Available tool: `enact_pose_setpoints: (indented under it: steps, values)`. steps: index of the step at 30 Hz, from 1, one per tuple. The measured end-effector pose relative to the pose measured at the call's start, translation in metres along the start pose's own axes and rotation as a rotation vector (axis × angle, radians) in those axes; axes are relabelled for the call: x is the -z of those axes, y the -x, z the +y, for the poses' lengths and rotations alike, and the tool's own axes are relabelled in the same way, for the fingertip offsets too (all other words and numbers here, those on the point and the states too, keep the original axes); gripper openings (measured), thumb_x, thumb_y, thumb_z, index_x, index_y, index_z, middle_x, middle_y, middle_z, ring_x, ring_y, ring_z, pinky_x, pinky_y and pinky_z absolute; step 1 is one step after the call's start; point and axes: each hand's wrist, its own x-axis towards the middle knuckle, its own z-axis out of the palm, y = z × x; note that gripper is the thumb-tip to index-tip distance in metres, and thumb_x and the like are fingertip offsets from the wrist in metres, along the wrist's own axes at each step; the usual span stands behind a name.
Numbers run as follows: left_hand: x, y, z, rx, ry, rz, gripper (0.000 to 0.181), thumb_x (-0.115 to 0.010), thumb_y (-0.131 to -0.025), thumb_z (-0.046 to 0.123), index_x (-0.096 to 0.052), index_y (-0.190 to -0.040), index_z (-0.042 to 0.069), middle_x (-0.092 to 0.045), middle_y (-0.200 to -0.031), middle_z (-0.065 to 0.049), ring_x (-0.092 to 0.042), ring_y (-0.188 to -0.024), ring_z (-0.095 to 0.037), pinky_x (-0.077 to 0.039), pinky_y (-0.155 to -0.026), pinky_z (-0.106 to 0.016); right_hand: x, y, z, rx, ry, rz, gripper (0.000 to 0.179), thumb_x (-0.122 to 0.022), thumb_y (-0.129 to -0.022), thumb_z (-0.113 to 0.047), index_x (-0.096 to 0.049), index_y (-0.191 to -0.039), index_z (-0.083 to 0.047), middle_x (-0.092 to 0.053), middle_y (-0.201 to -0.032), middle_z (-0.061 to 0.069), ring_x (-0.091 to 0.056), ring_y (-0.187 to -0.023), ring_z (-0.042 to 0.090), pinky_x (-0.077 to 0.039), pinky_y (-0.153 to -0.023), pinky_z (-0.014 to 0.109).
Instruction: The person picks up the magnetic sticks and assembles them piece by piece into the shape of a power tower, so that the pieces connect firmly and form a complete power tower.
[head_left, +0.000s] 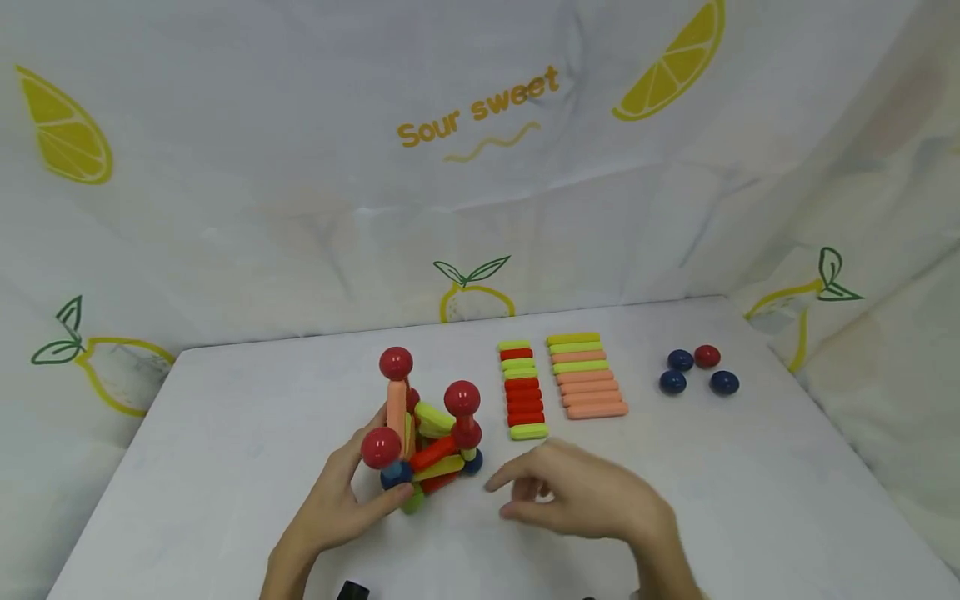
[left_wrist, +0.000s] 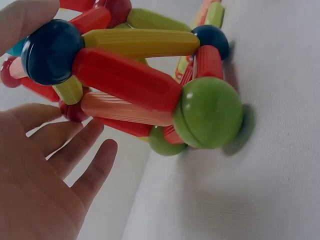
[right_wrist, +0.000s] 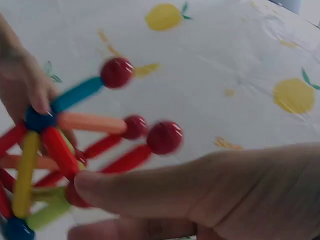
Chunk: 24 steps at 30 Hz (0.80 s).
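Observation:
A frame of magnetic rods and balls (head_left: 433,454) stands on the table, with red balls at its upper ends and blue and green balls lower down. My left hand (head_left: 341,500) holds its left side; in the left wrist view the thumb lies on a blue ball (left_wrist: 54,51), with the other fingers spread beside the rods. A green ball (left_wrist: 209,112) rests on the table there. To the right of the frame hovers my right hand (head_left: 588,492), fingers loosely bent, nothing in its grasp. Its thumb overlaps a red ball in the right wrist view; I cannot tell whether they touch.
Behind the right hand lie a column of short red and green rods (head_left: 523,407) and one of longer orange, green and yellow rods (head_left: 588,387). Farther right sit a red ball (head_left: 707,356) and several blue balls (head_left: 672,382). A lemon-print cloth (head_left: 337,250) hangs behind.

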Motion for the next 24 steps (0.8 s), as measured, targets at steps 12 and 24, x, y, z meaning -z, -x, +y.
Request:
enact_pose_setpoints:
  steps: [12,24]
  values:
    - [-0.001,0.004,-0.003,0.007,0.116,-0.025,0.066,-0.066,-0.092,0.01,-0.044,-0.154,0.008,-0.051,-0.155,-0.015,-0.041,-0.139,0.012,-0.042,-0.103,-0.073,0.035,0.003,0.109,-0.278,0.174,0.488,0.034,-0.075,-0.09,-0.007,-0.072,-0.123,0.001,-0.07,-0.127,0.023,-0.059,-0.125,0.047,-0.049,-0.103,0.063]
    - [0.0,-0.001,-0.003,-0.047,0.073,0.026,0.072,-0.074,-0.085,0.009,-0.046,-0.151,0.01,-0.057,-0.149,-0.011,-0.052,-0.133,0.004,-0.052,-0.101,-0.064,0.028,-0.014,0.114,-0.359,0.135,0.487,0.035,-0.081,-0.087,-0.022,-0.076,-0.115,0.0,-0.075,-0.108,0.017,-0.064,-0.098,0.03,-0.057,-0.09,0.053]
